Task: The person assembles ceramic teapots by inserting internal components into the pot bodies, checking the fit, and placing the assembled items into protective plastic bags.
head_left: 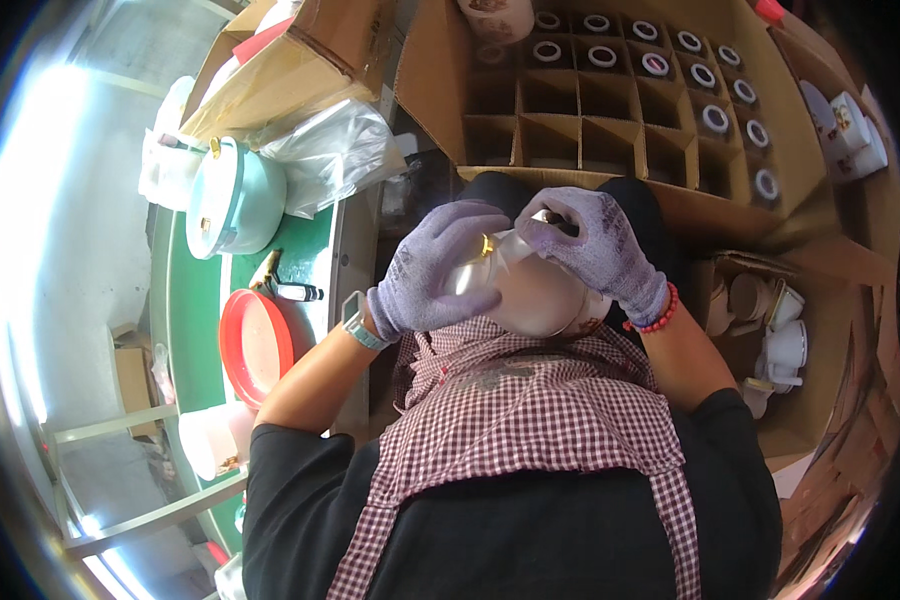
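A rounded white lidded pot (532, 298) lies in my lap, with what looks like clear plastic film about it. Its gold-coloured knob (487, 245) shows beside the fingers of my left hand (435, 268). That hand, in a lilac work glove, curves round the pot's left side. My right hand (600, 245), gloved alike, is closed at the pot's upper right, thumb and fingers pinched together near a small dark, shiny bit. What exactly the pinch holds is too small to make out. The pot's underside is hidden by the apron.
Ahead stands a cardboard box (580, 170) with dividers and several white-rimmed vessels. To the left, a green bench (208, 325) bears a pale turquoise lidded pot (235, 200), a red basin (256, 345) and clear plastic bags (335, 150). White cups (785, 345) fill a carton at right.
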The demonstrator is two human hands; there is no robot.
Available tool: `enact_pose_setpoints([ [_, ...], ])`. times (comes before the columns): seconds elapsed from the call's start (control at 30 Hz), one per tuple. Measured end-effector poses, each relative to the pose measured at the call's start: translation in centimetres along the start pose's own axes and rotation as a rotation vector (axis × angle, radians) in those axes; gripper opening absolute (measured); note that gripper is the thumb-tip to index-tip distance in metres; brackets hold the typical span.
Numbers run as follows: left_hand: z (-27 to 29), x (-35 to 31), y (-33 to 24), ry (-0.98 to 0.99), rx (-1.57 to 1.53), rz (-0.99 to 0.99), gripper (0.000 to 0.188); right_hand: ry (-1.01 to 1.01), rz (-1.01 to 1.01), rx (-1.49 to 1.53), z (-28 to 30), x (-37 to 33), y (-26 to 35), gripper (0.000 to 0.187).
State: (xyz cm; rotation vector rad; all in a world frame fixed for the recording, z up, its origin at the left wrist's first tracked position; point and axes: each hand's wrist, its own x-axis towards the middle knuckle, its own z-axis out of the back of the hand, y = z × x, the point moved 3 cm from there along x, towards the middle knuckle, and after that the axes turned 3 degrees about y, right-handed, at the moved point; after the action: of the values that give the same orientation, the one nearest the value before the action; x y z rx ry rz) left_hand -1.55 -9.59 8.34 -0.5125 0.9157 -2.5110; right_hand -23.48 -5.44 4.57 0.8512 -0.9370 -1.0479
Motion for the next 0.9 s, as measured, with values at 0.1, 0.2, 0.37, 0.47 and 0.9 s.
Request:
enact_pose_setpoints([
  [0.1,-1.0,-0.7,0.2,-0.176,-0.140,0.150,0.055,0.165,0.133,-0.025,0.7,0.0,0.1,0.039],
  [0.2,-2.2,-1.1,-1.1,-0.159,-0.122,0.421,0.057,0.182,0.164,-0.106,0.2,-0.9,-0.1,0.034],
  [0.37,-1.5,-2.1,0.9,-0.047,-0.614,0.602,0.051,0.091,0.137,-0.214,-2.3,-2.1,0.8,0.041],
  [0.47,0.7,-1.7,2.0,0.202,-0.708,0.591,0.055,0.071,0.169,-0.177,-2.6,-2.1,0.4,0.036],
  [0.9,-5.3,-4.3,2.0,-0.455,-0.181,0.481,0.023,0.008,0.114,-0.330,-4.4,-3.5,1.2,0.037],
])
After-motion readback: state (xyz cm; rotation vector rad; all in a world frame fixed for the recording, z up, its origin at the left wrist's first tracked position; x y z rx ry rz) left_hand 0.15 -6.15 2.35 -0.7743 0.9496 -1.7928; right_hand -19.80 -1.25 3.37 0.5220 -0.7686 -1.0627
